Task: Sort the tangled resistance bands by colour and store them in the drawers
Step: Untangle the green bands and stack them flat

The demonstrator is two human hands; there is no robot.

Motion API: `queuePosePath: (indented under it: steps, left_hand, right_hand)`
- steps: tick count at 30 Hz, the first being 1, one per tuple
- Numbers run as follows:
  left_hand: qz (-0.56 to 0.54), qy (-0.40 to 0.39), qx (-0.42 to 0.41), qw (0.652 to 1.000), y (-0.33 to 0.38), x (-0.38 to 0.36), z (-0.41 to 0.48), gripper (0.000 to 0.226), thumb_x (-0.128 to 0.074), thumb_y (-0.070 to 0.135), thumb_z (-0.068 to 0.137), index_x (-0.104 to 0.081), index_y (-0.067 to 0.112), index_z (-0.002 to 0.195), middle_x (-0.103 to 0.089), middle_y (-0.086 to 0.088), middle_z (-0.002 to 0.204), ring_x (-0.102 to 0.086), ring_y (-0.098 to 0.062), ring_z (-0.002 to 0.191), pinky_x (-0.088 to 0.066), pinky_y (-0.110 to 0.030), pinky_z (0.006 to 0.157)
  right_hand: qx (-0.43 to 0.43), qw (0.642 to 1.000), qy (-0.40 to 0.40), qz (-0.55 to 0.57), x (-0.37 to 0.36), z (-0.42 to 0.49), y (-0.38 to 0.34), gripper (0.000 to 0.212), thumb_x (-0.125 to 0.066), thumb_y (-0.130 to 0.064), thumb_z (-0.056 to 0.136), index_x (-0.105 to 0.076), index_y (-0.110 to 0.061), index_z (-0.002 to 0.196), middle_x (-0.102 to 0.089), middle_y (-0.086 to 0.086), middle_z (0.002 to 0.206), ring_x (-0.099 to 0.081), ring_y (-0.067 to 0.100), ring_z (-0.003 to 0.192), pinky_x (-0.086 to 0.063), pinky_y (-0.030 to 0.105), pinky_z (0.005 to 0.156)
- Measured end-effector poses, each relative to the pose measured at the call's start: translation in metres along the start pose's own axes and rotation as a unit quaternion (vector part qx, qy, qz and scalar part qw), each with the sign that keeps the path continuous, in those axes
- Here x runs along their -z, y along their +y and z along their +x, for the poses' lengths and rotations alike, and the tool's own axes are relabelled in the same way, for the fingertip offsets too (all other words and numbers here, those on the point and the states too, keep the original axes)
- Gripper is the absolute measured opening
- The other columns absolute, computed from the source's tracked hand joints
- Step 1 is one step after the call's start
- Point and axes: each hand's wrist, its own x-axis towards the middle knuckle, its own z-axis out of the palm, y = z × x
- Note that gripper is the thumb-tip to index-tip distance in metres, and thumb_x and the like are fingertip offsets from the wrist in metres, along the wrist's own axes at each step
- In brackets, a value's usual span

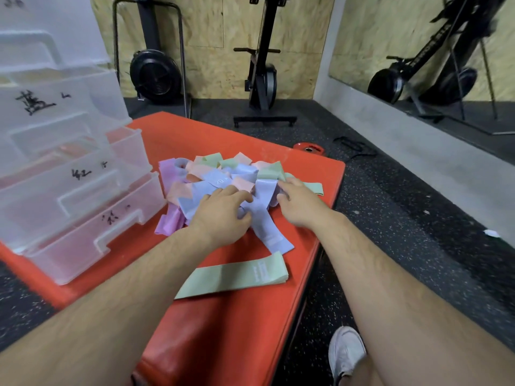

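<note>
The tangled pile of bands [223, 176], flat loops in lilac, peach, green and blue, lies on the red padded mat [223, 316]. Left of the pile we see translucent plastic drawers [69, 190] with scrawled labels. Nearer us than the pile, one green band [234, 275] lies flat. Our left hand [223, 213] curls its fingers round a blue band [267, 227] at the pile's near edge. The right hand [301, 204] touches the pile, but we cannot tell whether its fingers grip anything.

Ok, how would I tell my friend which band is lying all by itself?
Find the big orange mat with the clear drawers on its left side. Nearer to you than the tangled pile of bands lies a pale green band. It alone lies flat and straight, not knotted into the heap.
</note>
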Motion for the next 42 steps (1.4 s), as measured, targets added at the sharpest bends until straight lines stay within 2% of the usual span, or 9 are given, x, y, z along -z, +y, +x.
queuePosePath:
  steps: [6,12,16,19,22,25,34,38,42]
  left_hand:
    - [-0.037,0.048,-0.005,0.998,0.003,0.019,-0.009,0.046,-0.040,0.039,0.077,-0.065,0.029,0.114,-0.062,0.005,0.107,-0.057,-0.023,0.106,-0.045,-0.042,0.088]
    - [-0.039,0.045,0.009,0.998,0.004,0.027,-0.015,0.048,-0.040,0.039,0.078,-0.065,0.028,0.117,-0.062,0.006,0.113,-0.057,-0.022,0.107,-0.045,-0.044,0.090]
    - [-0.037,0.025,0.013,0.999,0.004,0.028,-0.017,0.046,-0.038,0.038,0.077,-0.066,0.028,0.112,-0.061,0.006,0.106,-0.057,-0.021,0.102,-0.047,-0.042,0.086]
    - [-0.034,-0.001,0.019,0.999,0.002,0.028,-0.018,0.047,-0.034,0.036,0.073,-0.068,0.027,0.105,-0.063,0.006,0.103,-0.057,-0.021,0.100,-0.047,-0.042,0.086]
    - [-0.026,-0.019,0.020,0.999,0.002,0.028,-0.017,0.047,-0.033,0.034,0.072,-0.068,0.027,0.102,-0.063,0.005,0.104,-0.056,-0.021,0.101,-0.047,-0.043,0.087]
    - [-0.027,-0.021,0.023,0.999,0.001,0.028,-0.018,0.045,-0.033,0.033,0.071,-0.069,0.025,0.097,-0.063,0.005,0.102,-0.056,-0.022,0.101,-0.047,-0.043,0.086]
    - [-0.146,0.038,0.040,0.988,0.007,0.028,-0.013,0.030,-0.051,0.032,0.088,-0.065,0.023,0.113,-0.062,0.005,0.113,-0.059,-0.016,0.101,-0.048,-0.034,0.086]
    - [-0.360,0.110,0.097,0.921,0.021,0.047,-0.010,0.037,-0.059,0.045,0.095,-0.054,0.031,0.129,-0.059,0.017,0.116,-0.059,-0.003,0.107,-0.046,-0.018,0.083]
    - [-0.489,0.158,0.092,0.853,0.021,0.062,-0.008,0.036,-0.064,0.043,0.093,-0.053,0.038,0.127,-0.066,0.004,0.102,-0.064,-0.001,0.092,-0.045,-0.013,0.075]
  right_hand:
    - [0.060,0.992,0.101,0.046,0.029,-0.012,-0.011,0.043,-0.042,-0.015,0.103,-0.048,-0.016,0.145,-0.032,-0.001,0.157,-0.041,0.016,0.138,-0.033,0.027,0.109]
    - [0.062,0.989,0.105,0.086,0.036,-0.018,-0.016,0.039,-0.042,-0.012,0.101,-0.055,-0.012,0.137,-0.034,-0.007,0.154,-0.043,0.002,0.124,-0.034,0.021,0.105]
    - [-0.012,0.999,0.034,0.016,0.028,-0.017,-0.015,0.027,-0.042,-0.010,0.092,-0.065,0.004,0.098,-0.056,0.013,0.116,-0.055,0.032,0.109,-0.046,0.034,0.090]
    - [-0.030,0.999,-0.011,-0.019,0.022,-0.017,-0.014,0.030,-0.039,-0.016,0.068,-0.055,0.009,0.072,-0.047,0.025,0.080,-0.060,0.047,0.095,-0.054,0.056,0.077]
    - [-0.049,0.999,-0.016,-0.002,0.024,-0.017,-0.020,0.032,-0.041,-0.017,0.078,-0.064,0.005,0.080,-0.059,0.025,0.116,-0.062,0.041,0.105,-0.054,0.046,0.086]
    - [-0.031,0.998,0.037,0.032,0.033,-0.018,-0.026,0.027,-0.044,-0.004,0.094,-0.068,0.003,0.103,-0.036,0.005,0.153,-0.056,0.024,0.114,-0.041,0.023,0.089]
    - [0.100,0.980,0.147,0.086,0.045,-0.026,-0.040,0.041,-0.036,0.007,0.091,-0.051,0.002,0.130,-0.024,0.004,0.160,-0.021,0.010,0.149,-0.015,0.003,0.109]
    - [0.191,0.955,0.193,0.121,0.053,-0.037,-0.065,0.047,-0.041,0.006,0.091,-0.049,-0.003,0.136,-0.026,-0.006,0.156,-0.021,-0.019,0.135,-0.023,0.004,0.107]
    - [0.243,0.943,0.173,0.145,0.051,-0.048,-0.083,0.046,-0.043,0.006,0.091,-0.051,-0.004,0.135,-0.027,-0.009,0.156,-0.028,-0.007,0.141,-0.036,0.019,0.109]
